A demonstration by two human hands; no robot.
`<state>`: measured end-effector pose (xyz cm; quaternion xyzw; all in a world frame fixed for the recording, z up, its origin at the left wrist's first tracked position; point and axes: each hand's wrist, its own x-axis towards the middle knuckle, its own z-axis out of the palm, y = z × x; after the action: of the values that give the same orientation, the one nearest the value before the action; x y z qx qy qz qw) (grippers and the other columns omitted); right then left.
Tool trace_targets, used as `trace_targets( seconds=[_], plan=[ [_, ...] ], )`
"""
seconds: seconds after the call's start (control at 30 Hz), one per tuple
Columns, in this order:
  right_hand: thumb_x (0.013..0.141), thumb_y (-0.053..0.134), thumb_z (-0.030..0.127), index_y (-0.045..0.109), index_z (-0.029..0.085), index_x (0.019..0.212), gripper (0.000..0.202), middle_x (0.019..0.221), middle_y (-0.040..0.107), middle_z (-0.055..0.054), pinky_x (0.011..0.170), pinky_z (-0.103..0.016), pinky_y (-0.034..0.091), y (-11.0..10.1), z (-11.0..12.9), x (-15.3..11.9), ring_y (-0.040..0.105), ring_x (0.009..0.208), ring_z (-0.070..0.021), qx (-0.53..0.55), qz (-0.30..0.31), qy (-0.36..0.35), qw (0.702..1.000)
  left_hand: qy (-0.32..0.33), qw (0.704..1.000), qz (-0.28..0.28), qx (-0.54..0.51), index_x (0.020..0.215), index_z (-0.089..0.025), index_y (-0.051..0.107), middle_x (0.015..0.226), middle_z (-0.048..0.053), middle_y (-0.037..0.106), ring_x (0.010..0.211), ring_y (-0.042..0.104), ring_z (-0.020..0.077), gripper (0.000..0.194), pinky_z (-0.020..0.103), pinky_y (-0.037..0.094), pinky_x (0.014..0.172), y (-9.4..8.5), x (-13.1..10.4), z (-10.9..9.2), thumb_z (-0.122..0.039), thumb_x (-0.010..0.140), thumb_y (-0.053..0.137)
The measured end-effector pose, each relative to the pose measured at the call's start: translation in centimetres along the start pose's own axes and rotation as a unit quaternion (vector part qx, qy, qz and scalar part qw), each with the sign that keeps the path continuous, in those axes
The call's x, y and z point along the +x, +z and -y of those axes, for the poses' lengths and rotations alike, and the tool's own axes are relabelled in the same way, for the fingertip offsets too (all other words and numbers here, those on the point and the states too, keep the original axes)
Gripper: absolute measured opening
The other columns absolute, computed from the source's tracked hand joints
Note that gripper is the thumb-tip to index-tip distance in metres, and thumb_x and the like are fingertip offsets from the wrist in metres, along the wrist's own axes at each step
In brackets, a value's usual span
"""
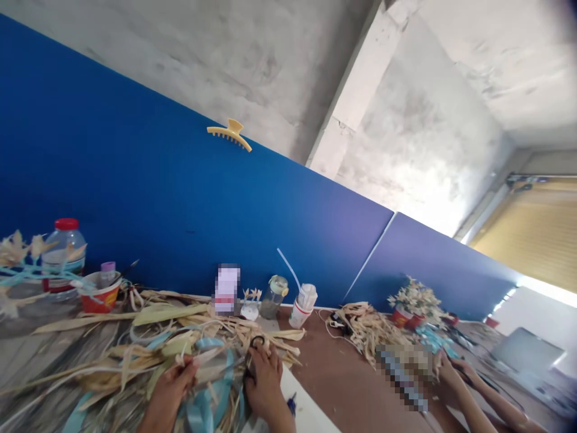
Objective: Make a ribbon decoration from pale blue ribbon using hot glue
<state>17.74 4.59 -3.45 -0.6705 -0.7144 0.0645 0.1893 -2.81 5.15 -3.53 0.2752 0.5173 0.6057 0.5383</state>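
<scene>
My left hand (174, 385) is closed in a pinch on a pale strip of corn husk (210, 355). To its right, my right hand (267, 382) is curled over black-handled scissors (258, 341); one handle loop shows above the fingers, and the blades are hard to make out. Dried corn husks (180, 310) lie in a loose heap around and beyond both hands. Light blue ribbon (201, 415) loops between the hands. A small dark blue pointed object (292, 404) rests beside my right wrist on a white sheet (304, 409).
Along the blue partition (135, 180) stand a red-capped bottle (65, 252), a red cup (100, 294), a phone (226, 288), a glass jar (274, 297) and a white cup with a straw (301, 307). A yellow claw clip (229, 132) grips the partition's top. Another person's hands (446, 373) work at right.
</scene>
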Motion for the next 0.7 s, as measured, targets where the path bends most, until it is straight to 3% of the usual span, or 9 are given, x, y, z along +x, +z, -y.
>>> trace_targets(
  seconds=[0.2,0.47,0.6,0.7],
  plan=[
    [0.056,0.052,0.008,0.044,0.025,0.138,0.084,0.140,0.049,-0.006,0.107,-0.049,0.019,-0.5,0.3,0.4,0.038,0.129,-0.0338,-0.006,-0.011,0.009,1.000,0.008,1.000,0.026,-0.014,0.057,-0.020,0.059,0.039,-0.006,0.047,0.041,0.040,0.0109,0.052,0.024,0.030,0.043,-0.1,-0.3,0.0,-0.064,0.035,0.078],
    [0.071,0.055,0.017,0.064,0.031,0.115,0.046,0.114,0.064,-0.005,0.098,-0.048,0.024,-2.1,1.8,0.3,0.045,0.115,-0.0330,0.026,-0.064,0.013,0.998,0.021,0.999,0.023,0.008,0.058,-0.019,0.055,0.040,-0.007,0.046,0.040,0.037,0.0090,0.047,0.022,0.027,0.044,-0.1,-0.8,-0.3,-0.057,0.040,0.077],
    [0.067,0.059,0.014,0.065,0.034,0.112,0.049,0.108,0.064,-0.005,0.091,-0.045,0.029,-1.9,2.1,-0.1,0.050,0.107,-0.0312,0.011,-0.023,-0.003,1.000,0.015,0.999,0.031,0.022,0.057,-0.019,0.055,0.037,-0.007,0.046,0.038,0.036,0.0086,0.044,0.023,0.025,0.043,0.3,-1.6,-1.1,-0.055,0.043,0.077],
    [0.066,0.060,0.014,0.066,0.034,0.109,0.048,0.107,0.062,-0.007,0.087,-0.043,0.032,-1.8,2.5,-0.3,0.052,0.104,-0.0310,-0.006,-0.027,0.014,1.000,0.014,1.000,0.022,0.017,0.056,-0.019,0.054,0.038,-0.007,0.046,0.040,0.039,0.0100,0.044,0.024,0.027,0.044,0.4,-1.8,-1.2,-0.053,0.041,0.077]
  ],
)
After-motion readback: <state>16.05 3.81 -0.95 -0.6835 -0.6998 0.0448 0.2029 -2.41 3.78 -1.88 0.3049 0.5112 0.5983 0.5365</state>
